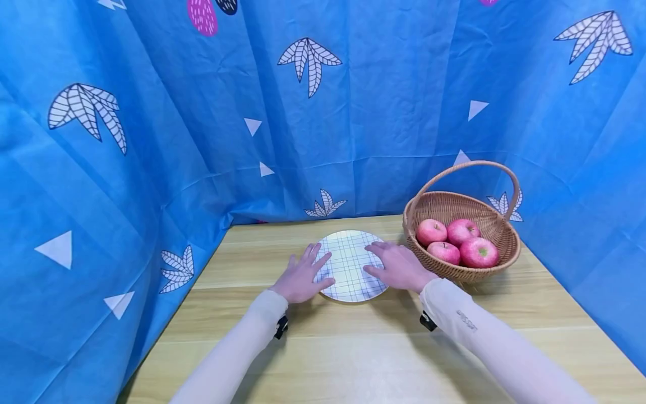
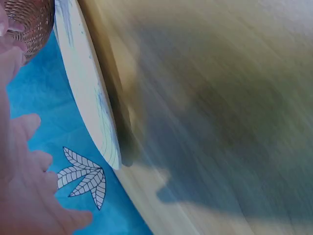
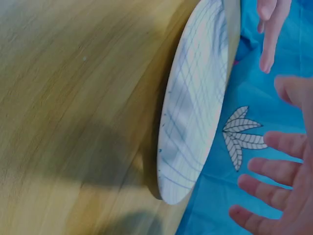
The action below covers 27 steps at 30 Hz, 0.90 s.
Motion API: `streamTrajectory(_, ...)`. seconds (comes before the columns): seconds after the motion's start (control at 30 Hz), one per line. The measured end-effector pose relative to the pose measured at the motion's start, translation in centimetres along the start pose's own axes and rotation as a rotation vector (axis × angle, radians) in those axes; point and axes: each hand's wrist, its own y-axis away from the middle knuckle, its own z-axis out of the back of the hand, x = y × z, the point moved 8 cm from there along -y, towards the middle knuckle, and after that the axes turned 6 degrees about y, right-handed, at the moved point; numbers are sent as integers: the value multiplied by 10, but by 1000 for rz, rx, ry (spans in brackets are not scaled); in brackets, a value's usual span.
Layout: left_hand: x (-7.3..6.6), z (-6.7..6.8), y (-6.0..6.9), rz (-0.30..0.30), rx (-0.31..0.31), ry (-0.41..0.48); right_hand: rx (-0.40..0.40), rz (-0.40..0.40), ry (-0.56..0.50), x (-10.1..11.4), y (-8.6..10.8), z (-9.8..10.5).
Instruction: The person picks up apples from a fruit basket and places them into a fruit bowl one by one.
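Observation:
A round white plate (image 1: 348, 264) with a blue grid pattern lies on the wooden table. At its left edge is my left hand (image 1: 301, 276), fingers spread and holding nothing. My right hand (image 1: 402, 266) is over its right edge, fingers also spread. Both wrist views show a gap between the hand and the plate: the left hand (image 2: 34, 181) beside the plate (image 2: 88, 83), and the right hand (image 3: 288, 181) beside the plate (image 3: 195, 107).
A wicker basket (image 1: 510, 252) with a tall handle and several red apples (image 1: 478, 252) stands at the right, close to my right hand. Blue patterned cloth (image 1: 353, 112) hangs behind and along both sides of the wooden table (image 1: 353, 359).

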Motion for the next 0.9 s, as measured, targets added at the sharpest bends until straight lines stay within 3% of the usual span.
streamTrajectory(0.33, 10, 18, -2, -7, -143, 140, -102, 36, -12, 6, 13, 35)
streamTrajectory(0.53, 20, 21, -4, -2, -171, 169, -102, 31, -26, 6, 25, 48)
streamTrajectory(0.73, 28, 23, -7, -10, -147, 104, -92, 12, -27, 1, 35, 57)
streamTrajectory(0.9, 36, 19, -11, 21, -70, 71, -104, 24, -17, -3, 43, 68)
